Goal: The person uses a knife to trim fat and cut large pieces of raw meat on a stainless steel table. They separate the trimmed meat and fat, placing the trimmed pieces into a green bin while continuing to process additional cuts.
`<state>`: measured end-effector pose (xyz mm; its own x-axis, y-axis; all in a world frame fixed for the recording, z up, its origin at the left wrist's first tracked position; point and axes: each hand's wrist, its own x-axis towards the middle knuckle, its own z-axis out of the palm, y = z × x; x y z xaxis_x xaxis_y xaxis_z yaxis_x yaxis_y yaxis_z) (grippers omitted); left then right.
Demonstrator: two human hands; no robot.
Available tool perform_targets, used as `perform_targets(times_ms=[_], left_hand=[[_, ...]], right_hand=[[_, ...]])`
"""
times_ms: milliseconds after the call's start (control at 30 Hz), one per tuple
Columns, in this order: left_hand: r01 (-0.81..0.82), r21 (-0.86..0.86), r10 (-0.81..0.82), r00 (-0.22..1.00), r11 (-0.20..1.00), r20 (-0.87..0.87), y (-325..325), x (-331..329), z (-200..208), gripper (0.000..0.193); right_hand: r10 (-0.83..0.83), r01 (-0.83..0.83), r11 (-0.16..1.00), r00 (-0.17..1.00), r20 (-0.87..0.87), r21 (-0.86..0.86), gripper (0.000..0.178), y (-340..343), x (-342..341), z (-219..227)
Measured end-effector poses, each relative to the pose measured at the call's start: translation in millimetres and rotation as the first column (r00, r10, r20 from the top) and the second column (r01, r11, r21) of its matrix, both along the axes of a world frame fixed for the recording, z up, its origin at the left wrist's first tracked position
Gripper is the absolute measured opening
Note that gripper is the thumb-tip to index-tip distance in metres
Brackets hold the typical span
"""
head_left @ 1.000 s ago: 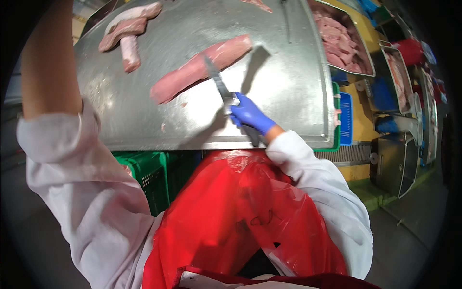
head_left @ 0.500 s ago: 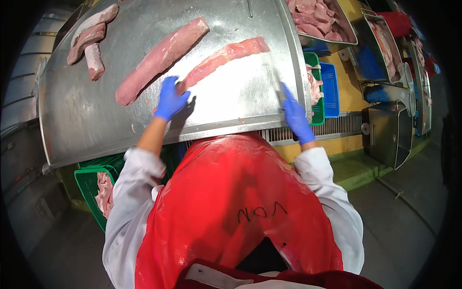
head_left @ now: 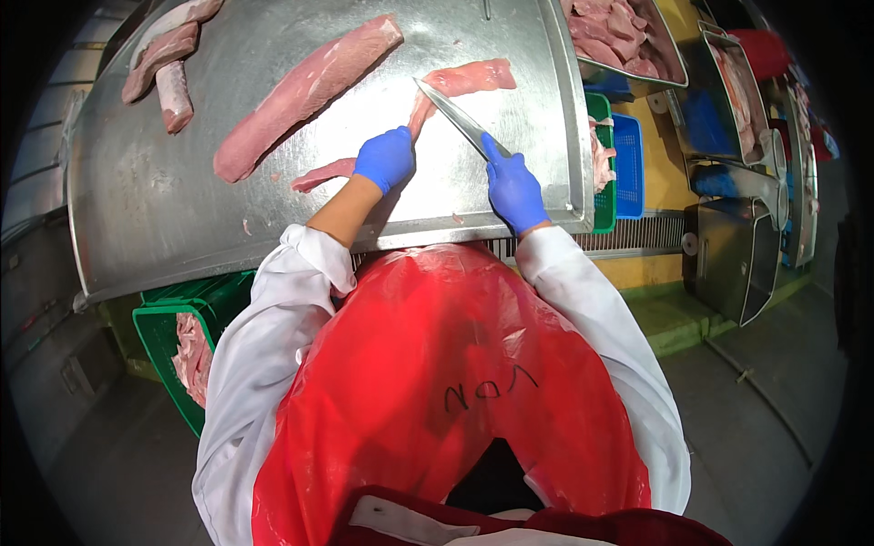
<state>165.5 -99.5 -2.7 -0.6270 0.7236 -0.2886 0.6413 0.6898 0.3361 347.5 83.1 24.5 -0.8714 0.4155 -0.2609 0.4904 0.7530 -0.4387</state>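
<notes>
From here, right fingers [head_left: 492, 148] wrap the knife [head_left: 462, 119], tip toward ten-thirty; left fingers [head_left: 399, 144] clench the meat strip [head_left: 473, 78], running roughly eight to two; counter [head_left: 182, 205] ends at six.

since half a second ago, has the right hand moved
Yes, the right hand has moved left, away from the metal table's right rim.

Meat-cutting room, industrial in kind. Fittings: your broad metal worktable [head_left: 137, 218], bearing a long raw meat cut [head_left: 305, 100] and a thinner strip [head_left: 469, 77]; one metal tray [head_left: 667, 53], heaped with meat pieces [head_left: 610, 35]; one green crate [head_left: 157, 332] holding trimmings [head_left: 191, 359]; one blue basket [head_left: 628, 173]. On you: red apron [head_left: 437, 346], white sleeves [head_left: 264, 309]. Tool you hold: a pointed knife [head_left: 460, 118].
</notes>
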Motion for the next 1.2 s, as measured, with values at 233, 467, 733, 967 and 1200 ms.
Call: perform_targets(times_ms=[233,467,733,967,1200], left_hand=[[0.064,-0.009,-0.063,0.994,0.998,0.091,4.3,20.4,25.6,0.022],[-0.1,-0.085,0.106,0.992,0.991,0.067,-39.4,-19.2,5.4,0.027],[-0.063,-0.16,0.045,0.992,0.985,-0.115,-128.4,-82.6,-18.9,0.02],[-0.178,-0.157,0.163,0.981,0.971,-0.101,-169.8,-92.2,-12.2,0.02],[-0.186,-0.362,0.152,0.981,0.914,-0.12,-186.5,-66.7,36.8,0.03]], right_hand=[[0.057,-0.054,0.995,0.998,-0.029,0.087,0.05,1.0,-55.9,-17.8],[0.134,-0.128,0.988,0.989,-0.057,0.09,0.051,13.4,-76.5,-28.3],[0.056,-0.057,0.995,0.998,0.023,0.076,0.052,37.5,-27.2,-9.0],[-0.045,0.029,0.99,0.992,0.114,0.139,0.049,85.4,22.6,-36.9],[-0.139,0.133,0.986,0.989,-0.057,-0.095,0.05,60.5,29.1,48.9]])
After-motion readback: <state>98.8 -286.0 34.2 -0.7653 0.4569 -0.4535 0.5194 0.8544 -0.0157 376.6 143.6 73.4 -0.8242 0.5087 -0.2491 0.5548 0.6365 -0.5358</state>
